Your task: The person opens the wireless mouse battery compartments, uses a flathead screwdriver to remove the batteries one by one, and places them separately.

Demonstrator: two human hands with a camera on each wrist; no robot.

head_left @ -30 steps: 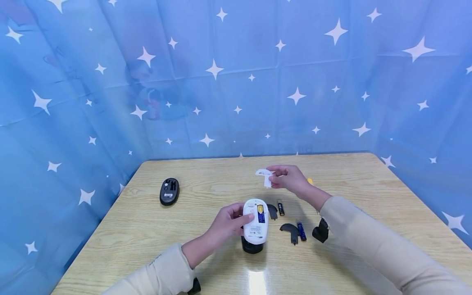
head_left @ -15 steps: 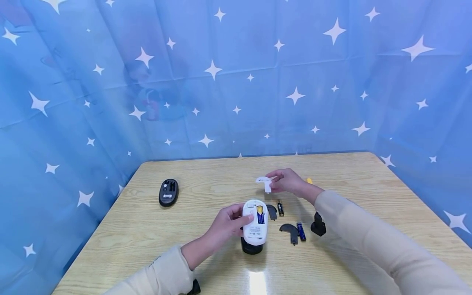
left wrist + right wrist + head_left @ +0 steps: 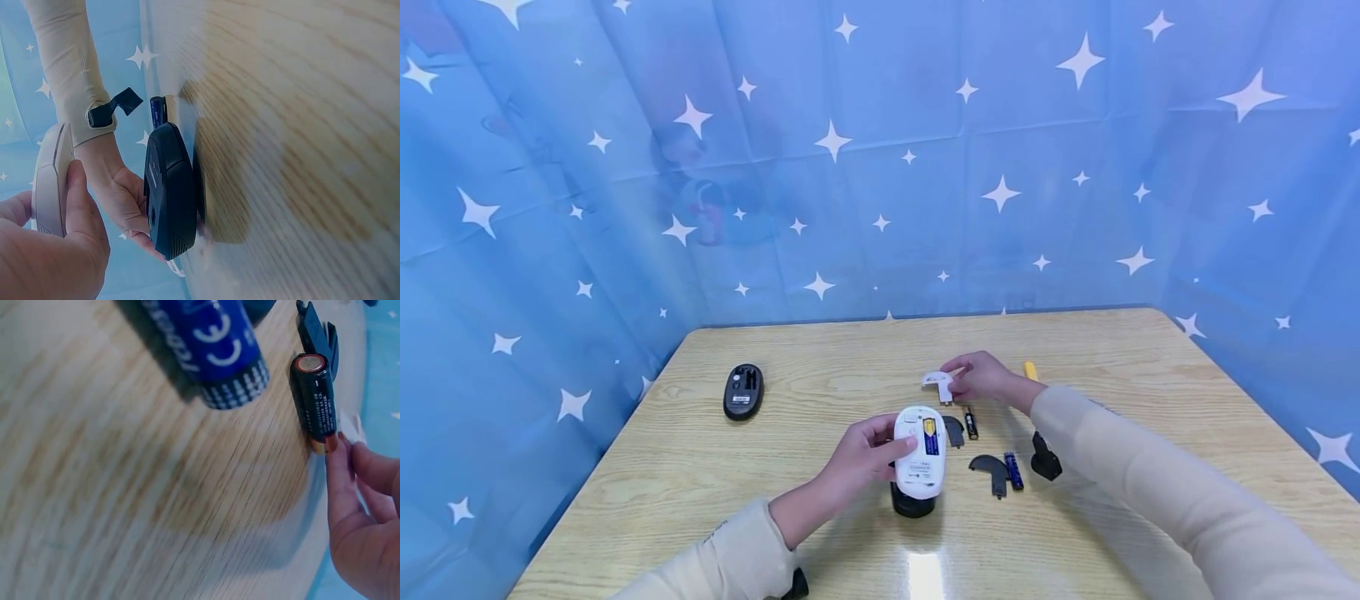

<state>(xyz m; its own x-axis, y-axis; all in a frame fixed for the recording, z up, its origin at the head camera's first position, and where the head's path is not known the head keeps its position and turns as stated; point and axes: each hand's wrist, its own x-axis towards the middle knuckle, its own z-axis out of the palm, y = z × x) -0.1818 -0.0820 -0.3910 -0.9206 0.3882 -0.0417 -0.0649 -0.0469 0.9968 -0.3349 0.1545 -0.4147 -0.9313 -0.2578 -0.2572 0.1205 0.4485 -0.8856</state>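
Observation:
My left hand (image 3: 859,454) holds a white computer mouse (image 3: 917,482) with its underside up, thumb across it. A blue-and-yellow battery (image 3: 931,437) lies in the mouse's uncovered compartment. Under it, partly hidden, a black mouse (image 3: 913,505) rests on the table; it shows more fully in the left wrist view. Farther back, my right hand (image 3: 987,377) pinches a white battery cover (image 3: 937,380) low over the tabletop; whether the cover touches it I cannot tell. Just in front of that hand are a black battery (image 3: 972,423) and a dark battery cover (image 3: 955,431).
A second dark cover (image 3: 992,472) and a blue battery (image 3: 1013,472) lie nearer on the wooden table (image 3: 805,358). Another black mouse (image 3: 743,392) lies at the left, its battery compartment uncovered. Something yellow (image 3: 1030,370) shows behind the right wrist. A starry blue curtain (image 3: 880,192) surrounds the table.
My right hand has come down and slightly nearer with the white cover, toward the tabletop. More of the yellow thing shows now. The left hand and white mouse have stayed almost still.

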